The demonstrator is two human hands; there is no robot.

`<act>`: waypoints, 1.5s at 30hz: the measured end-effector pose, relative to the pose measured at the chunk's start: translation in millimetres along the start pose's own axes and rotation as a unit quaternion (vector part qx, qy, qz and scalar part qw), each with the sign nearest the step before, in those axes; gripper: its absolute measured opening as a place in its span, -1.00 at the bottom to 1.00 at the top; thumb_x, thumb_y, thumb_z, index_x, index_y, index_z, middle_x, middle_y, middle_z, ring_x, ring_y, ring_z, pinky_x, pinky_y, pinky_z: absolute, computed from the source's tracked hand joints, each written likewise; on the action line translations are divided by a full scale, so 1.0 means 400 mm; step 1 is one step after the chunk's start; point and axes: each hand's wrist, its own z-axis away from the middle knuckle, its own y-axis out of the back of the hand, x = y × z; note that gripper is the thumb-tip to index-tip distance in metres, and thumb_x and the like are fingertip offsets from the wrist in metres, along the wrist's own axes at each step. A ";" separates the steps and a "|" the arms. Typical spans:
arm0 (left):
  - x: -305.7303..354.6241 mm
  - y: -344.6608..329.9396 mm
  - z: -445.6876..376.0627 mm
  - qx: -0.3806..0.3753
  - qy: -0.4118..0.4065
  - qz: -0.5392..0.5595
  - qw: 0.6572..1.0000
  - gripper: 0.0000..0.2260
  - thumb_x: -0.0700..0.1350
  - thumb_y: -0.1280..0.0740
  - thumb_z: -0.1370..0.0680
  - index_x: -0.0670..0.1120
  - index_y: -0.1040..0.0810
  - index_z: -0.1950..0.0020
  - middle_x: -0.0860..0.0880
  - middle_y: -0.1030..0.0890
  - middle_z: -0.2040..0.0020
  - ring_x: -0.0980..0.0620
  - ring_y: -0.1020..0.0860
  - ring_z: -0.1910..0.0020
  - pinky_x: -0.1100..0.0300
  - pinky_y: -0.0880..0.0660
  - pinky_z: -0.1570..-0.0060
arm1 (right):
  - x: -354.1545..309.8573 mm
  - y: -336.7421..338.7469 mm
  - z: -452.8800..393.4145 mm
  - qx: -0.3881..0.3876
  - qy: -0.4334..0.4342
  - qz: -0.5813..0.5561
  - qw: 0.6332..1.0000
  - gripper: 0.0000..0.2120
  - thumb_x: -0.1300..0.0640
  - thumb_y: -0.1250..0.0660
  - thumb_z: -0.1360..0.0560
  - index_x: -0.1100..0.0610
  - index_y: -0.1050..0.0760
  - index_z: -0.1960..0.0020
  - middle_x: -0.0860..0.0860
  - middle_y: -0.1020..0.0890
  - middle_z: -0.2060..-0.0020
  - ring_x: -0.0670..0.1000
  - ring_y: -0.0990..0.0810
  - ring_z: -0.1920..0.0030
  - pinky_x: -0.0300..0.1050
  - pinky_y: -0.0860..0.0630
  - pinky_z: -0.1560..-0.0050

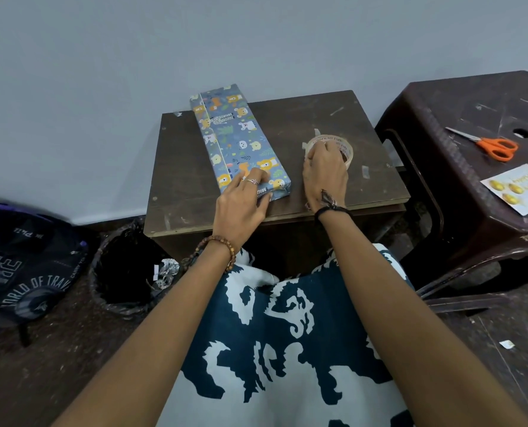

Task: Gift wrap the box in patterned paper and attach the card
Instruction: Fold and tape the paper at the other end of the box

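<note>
A long box (pixel 235 137) wrapped in blue paper with cartoon animals lies on the small dark wooden table (pixel 370 180), its far end reaching past the table's back edge. My left hand (pixel 244 201) presses flat on the box's near end, fingers spread over the folded paper. Right of the box stands a roll of clear tape (pixel 333 144). My right hand (pixel 324 174) rests on the roll, fingers curled over its rim. A white card with gold shapes (pixel 517 189) lies on the brown plastic stool at the right.
Orange-handled scissors (pixel 490 146) lie on the plastic stool (pixel 441 180) beyond the card. A black-lined bin (pixel 124 272) with paper scraps stands left of my knees, a dark backpack (pixel 19 266) further left. A grey wall runs behind the table.
</note>
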 end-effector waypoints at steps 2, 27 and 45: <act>0.003 -0.002 0.000 0.002 0.003 0.000 1.000 -0.82 -0.16 -0.38 -0.47 -0.12 -0.49 -0.04 -0.05 -0.62 0.04 -0.05 -0.56 -0.11 0.00 -0.58 0.18 | 0.005 0.006 0.002 -0.007 -0.006 0.023 1.000 -0.80 0.24 -0.19 -0.57 0.28 -0.44 -0.15 0.19 -0.48 -0.13 0.15 -0.50 -0.10 -0.05 -0.46 0.01; 0.000 -0.001 -0.003 -0.021 0.013 -0.009 1.000 -0.85 -0.13 -0.34 -0.52 -0.10 -0.46 -0.06 -0.03 -0.61 0.02 -0.03 -0.54 -0.12 -0.04 -0.56 0.17 | 0.026 0.138 0.077 -0.014 0.042 -0.138 0.989 -0.96 0.18 -0.32 -0.50 0.15 -0.51 0.11 0.00 -0.63 0.17 -0.03 -0.58 0.14 -0.19 -0.43 0.23; 0.011 -0.005 -0.008 -0.021 0.042 -0.028 0.999 -0.80 -0.05 -0.33 -0.50 -0.06 -0.43 -0.08 0.00 -0.58 0.01 0.00 -0.54 -0.05 0.03 -0.52 0.15 | -0.095 0.058 0.205 -0.068 -0.467 -0.674 0.568 -0.95 0.15 -0.37 -0.49 0.09 -0.52 0.14 -0.13 -0.51 0.61 -0.21 -0.40 0.63 -0.41 -0.38 0.59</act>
